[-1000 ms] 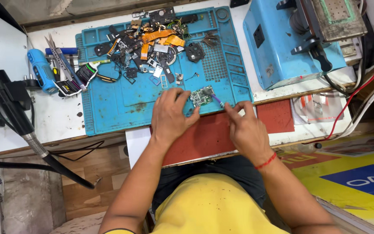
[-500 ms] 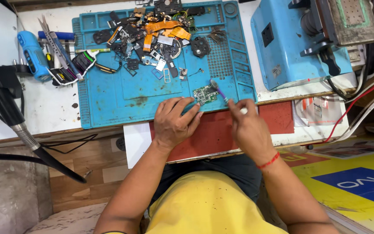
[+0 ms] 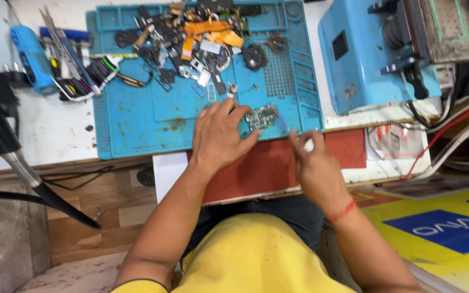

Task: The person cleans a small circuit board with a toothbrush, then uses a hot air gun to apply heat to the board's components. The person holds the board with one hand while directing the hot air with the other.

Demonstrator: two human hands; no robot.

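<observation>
Worktop [image 3: 55, 135]: a white worktop, scuffed and spotted, carried nearly everything; its wooden front edge showed below, and a yellow and blue printed sheet [image 3: 441, 222] lay low on the right.
Blue machine [image 3: 375, 54]: it stood at the far right of the worktop, a boxy case with a dark lever and a metal plate on top; red and white wires [image 3: 435, 141] trailed down beside it.
Blue mat [image 3: 153, 119]: it covered the middle of the worktop, stained, its near half mostly bare.
Red pad [image 3: 267, 168]: it lay at the near edge, just below the mat and under both wrists.
Heap of parts [image 3: 196, 38]: small dark pieces and orange ribbon strips sat piled at the mat's far edge (none of them sorted, as far as I could judge).
Tools [image 3: 71, 65]: tweezers and small drivers lay at the mat's far left corner, beside a blue gadget [image 3: 31, 59].
Left hand [image 3: 221, 135]: it lay flat on the mat, its fingertips pinning the small circuit board; the grip pressed rather than pinched.
Right hand [image 3: 313, 163]: it was blurred; the grip looked narrow around a thin blue-tipped tool [image 3: 282, 123], though I could not tell for sure.
Circuit board [image 3: 261, 115]: green, it sat at the mat's near right corner, touching the left fingertips.
Progress: the board was out, bare and steadied, so the work on it seemed under way; how much was left could not be told.
</observation>
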